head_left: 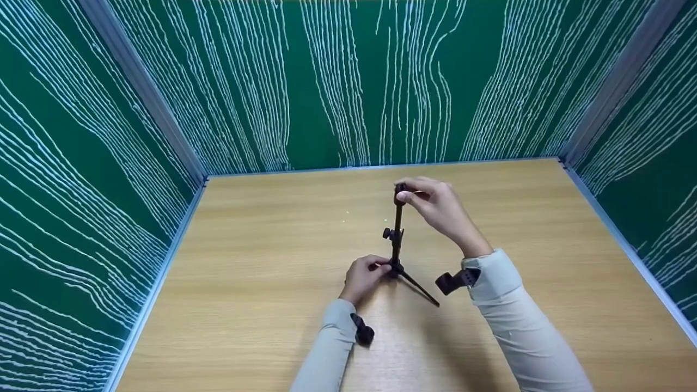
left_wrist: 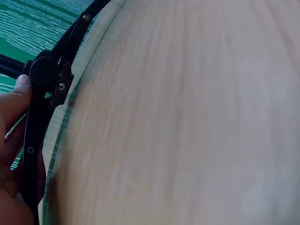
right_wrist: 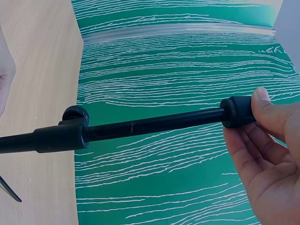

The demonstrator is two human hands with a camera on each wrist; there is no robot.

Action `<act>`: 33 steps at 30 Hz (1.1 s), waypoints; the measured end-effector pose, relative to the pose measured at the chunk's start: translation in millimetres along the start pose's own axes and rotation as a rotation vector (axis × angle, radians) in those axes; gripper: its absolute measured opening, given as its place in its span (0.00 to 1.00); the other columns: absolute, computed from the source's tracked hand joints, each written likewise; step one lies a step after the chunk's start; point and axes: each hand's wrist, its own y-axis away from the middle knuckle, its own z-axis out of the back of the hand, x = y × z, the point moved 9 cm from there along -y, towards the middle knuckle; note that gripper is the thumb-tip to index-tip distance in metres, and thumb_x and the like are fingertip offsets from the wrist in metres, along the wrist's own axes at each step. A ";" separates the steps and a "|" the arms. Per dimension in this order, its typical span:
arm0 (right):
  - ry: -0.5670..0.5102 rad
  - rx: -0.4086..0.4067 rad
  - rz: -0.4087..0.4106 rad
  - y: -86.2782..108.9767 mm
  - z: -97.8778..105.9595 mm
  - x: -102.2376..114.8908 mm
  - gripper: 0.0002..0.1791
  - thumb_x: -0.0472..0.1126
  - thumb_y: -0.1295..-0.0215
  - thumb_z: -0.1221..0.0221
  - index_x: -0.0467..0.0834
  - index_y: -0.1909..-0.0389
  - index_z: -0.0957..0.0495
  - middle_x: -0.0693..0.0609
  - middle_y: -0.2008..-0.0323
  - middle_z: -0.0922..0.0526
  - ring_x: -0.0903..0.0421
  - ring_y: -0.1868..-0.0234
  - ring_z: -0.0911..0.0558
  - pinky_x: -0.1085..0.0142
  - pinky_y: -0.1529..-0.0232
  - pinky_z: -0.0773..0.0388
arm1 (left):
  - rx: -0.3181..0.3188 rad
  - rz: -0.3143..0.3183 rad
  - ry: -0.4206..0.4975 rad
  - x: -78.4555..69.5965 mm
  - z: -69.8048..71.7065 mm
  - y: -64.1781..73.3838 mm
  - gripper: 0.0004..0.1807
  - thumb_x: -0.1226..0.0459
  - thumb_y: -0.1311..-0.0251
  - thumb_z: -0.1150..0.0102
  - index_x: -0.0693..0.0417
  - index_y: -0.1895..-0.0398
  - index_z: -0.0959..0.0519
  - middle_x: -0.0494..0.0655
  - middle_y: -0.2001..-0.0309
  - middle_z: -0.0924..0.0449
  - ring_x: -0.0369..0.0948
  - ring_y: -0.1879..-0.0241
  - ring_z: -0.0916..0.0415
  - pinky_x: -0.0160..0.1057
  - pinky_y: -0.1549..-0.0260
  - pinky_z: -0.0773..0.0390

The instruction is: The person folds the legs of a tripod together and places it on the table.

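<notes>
A black tripod stand [head_left: 398,218] is upright over the table, between both hands. Its top piece [right_wrist: 236,111] is pinched between the thumb and fingers of my right hand [head_left: 441,204]. Low down, my left hand [head_left: 364,279] grips a leg by the hub [left_wrist: 44,72], thumb against the hub in the left wrist view. Another leg [head_left: 420,289] slants out toward the lower right. Partway up the pole is a clamp with a round knob [right_wrist: 76,114]. Whether the feet touch the table cannot be made out.
The wooden table [head_left: 261,245] is bounded at the back and sides by green panels [head_left: 310,109] with white wavy lines. Metal posts [head_left: 147,92] stand at the corners. Each wrist carries a black camera [head_left: 446,283]. A few tiny light specks [head_left: 347,212] lie behind the stand.
</notes>
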 end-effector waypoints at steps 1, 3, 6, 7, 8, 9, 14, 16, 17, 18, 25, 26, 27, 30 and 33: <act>0.001 0.001 0.002 -0.6 0.3 0.2 0.14 0.38 0.36 0.40 0.38 0.51 0.18 0.42 0.57 0.15 0.51 0.60 0.16 0.79 0.58 0.23 | -0.001 -0.001 -0.002 -0.5 0.1 0.0 0.11 0.57 0.43 0.34 0.47 0.58 0.14 0.41 0.61 0.14 0.26 0.69 0.26 0.29 0.65 0.25; 0.003 0.002 0.006 -1.7 1.1 0.7 0.14 0.38 0.36 0.40 0.38 0.52 0.18 0.43 0.58 0.15 0.53 0.60 0.16 0.80 0.58 0.24 | -0.002 -0.001 -0.008 -1.4 0.1 -0.2 0.11 0.56 0.43 0.34 0.46 0.58 0.14 0.40 0.62 0.14 0.26 0.70 0.26 0.28 0.66 0.26; 0.003 0.001 0.012 -1.8 1.3 0.1 0.13 0.38 0.36 0.40 0.40 0.52 0.17 0.44 0.58 0.15 0.54 0.60 0.17 0.80 0.57 0.24 | -0.003 -0.004 -0.019 -1.6 0.1 -0.2 0.11 0.56 0.43 0.34 0.45 0.58 0.14 0.38 0.64 0.14 0.26 0.71 0.28 0.28 0.67 0.27; -0.002 0.002 0.011 -1.7 1.2 0.0 0.13 0.39 0.36 0.40 0.40 0.52 0.17 0.44 0.58 0.15 0.54 0.59 0.17 0.80 0.57 0.24 | -0.005 -0.004 -0.019 -1.7 0.2 -0.3 0.11 0.56 0.43 0.34 0.45 0.58 0.14 0.38 0.64 0.14 0.25 0.71 0.28 0.28 0.67 0.27; -0.008 0.004 0.009 -1.7 1.2 -0.1 0.13 0.39 0.36 0.40 0.40 0.52 0.17 0.44 0.58 0.15 0.54 0.59 0.16 0.80 0.56 0.24 | -0.005 -0.004 -0.019 -1.8 0.3 -0.3 0.11 0.56 0.43 0.34 0.46 0.58 0.14 0.38 0.64 0.14 0.25 0.72 0.28 0.28 0.68 0.27; -0.014 0.006 0.006 -1.6 1.1 -0.5 0.14 0.39 0.36 0.40 0.39 0.52 0.17 0.44 0.58 0.15 0.53 0.58 0.16 0.80 0.55 0.24 | -0.006 -0.003 -0.017 -1.9 0.4 -0.3 0.11 0.56 0.43 0.34 0.46 0.58 0.14 0.38 0.65 0.14 0.25 0.72 0.28 0.28 0.68 0.27; -0.020 0.017 -0.003 -1.4 0.8 -1.1 0.14 0.38 0.36 0.40 0.39 0.51 0.18 0.43 0.57 0.15 0.51 0.56 0.16 0.81 0.54 0.24 | -0.007 -0.003 -0.009 -2.3 0.7 -0.3 0.11 0.57 0.43 0.34 0.47 0.58 0.14 0.39 0.63 0.14 0.26 0.70 0.26 0.28 0.65 0.26; -0.011 0.021 0.000 -1.2 0.6 -0.3 0.14 0.38 0.36 0.40 0.39 0.51 0.18 0.43 0.56 0.15 0.50 0.56 0.16 0.81 0.54 0.25 | -0.007 -0.005 -0.007 -2.4 0.6 -0.4 0.11 0.57 0.43 0.34 0.47 0.58 0.14 0.40 0.62 0.14 0.26 0.69 0.26 0.29 0.63 0.25; -0.006 0.022 0.003 -1.2 0.5 0.1 0.14 0.38 0.36 0.40 0.39 0.51 0.18 0.43 0.56 0.15 0.50 0.56 0.16 0.81 0.53 0.25 | -0.008 -0.007 -0.008 -2.5 0.7 -0.4 0.11 0.57 0.43 0.34 0.47 0.58 0.14 0.40 0.62 0.14 0.27 0.68 0.25 0.29 0.63 0.25; -0.001 0.023 0.005 -1.1 0.5 0.5 0.14 0.39 0.36 0.40 0.39 0.51 0.18 0.43 0.56 0.15 0.50 0.56 0.16 0.81 0.53 0.25 | -0.007 -0.009 -0.008 -2.7 0.7 -0.4 0.11 0.57 0.43 0.34 0.47 0.58 0.14 0.40 0.61 0.14 0.27 0.68 0.25 0.30 0.62 0.25; -0.024 0.030 -0.004 -2.0 0.2 -1.9 0.15 0.38 0.36 0.40 0.38 0.50 0.19 0.41 0.53 0.16 0.49 0.53 0.16 0.72 0.49 0.21 | -0.001 -0.015 0.010 -3.3 0.1 -0.2 0.11 0.57 0.43 0.34 0.47 0.58 0.14 0.41 0.60 0.13 0.30 0.64 0.23 0.31 0.60 0.24; -0.030 0.030 -0.006 -1.9 0.2 -1.7 0.15 0.38 0.36 0.40 0.38 0.50 0.19 0.41 0.53 0.16 0.48 0.53 0.16 0.70 0.48 0.21 | 0.000 -0.016 0.012 -3.2 0.0 -0.2 0.11 0.57 0.43 0.34 0.47 0.58 0.14 0.41 0.60 0.13 0.30 0.64 0.22 0.31 0.59 0.24; -0.037 0.030 -0.008 -1.9 0.2 -1.9 0.15 0.37 0.36 0.39 0.37 0.50 0.19 0.41 0.52 0.16 0.48 0.52 0.16 0.69 0.48 0.21 | 0.000 -0.016 0.012 -3.1 -0.2 -0.1 0.11 0.57 0.43 0.34 0.47 0.58 0.14 0.41 0.60 0.13 0.30 0.64 0.22 0.31 0.59 0.24; -0.041 0.023 -0.010 -1.5 0.4 -2.1 0.15 0.37 0.37 0.39 0.37 0.51 0.18 0.41 0.53 0.16 0.49 0.54 0.16 0.71 0.49 0.21 | 0.000 -0.010 0.007 -2.4 -0.4 0.2 0.11 0.57 0.43 0.34 0.47 0.58 0.14 0.41 0.60 0.13 0.29 0.64 0.22 0.31 0.60 0.25; -0.048 0.010 -0.010 -0.8 0.7 -2.2 0.14 0.36 0.37 0.39 0.37 0.52 0.18 0.42 0.56 0.15 0.55 0.56 0.16 0.76 0.52 0.21 | -0.002 -0.004 -0.007 -2.4 -0.2 0.6 0.11 0.57 0.43 0.34 0.47 0.58 0.14 0.40 0.61 0.14 0.28 0.66 0.24 0.30 0.62 0.25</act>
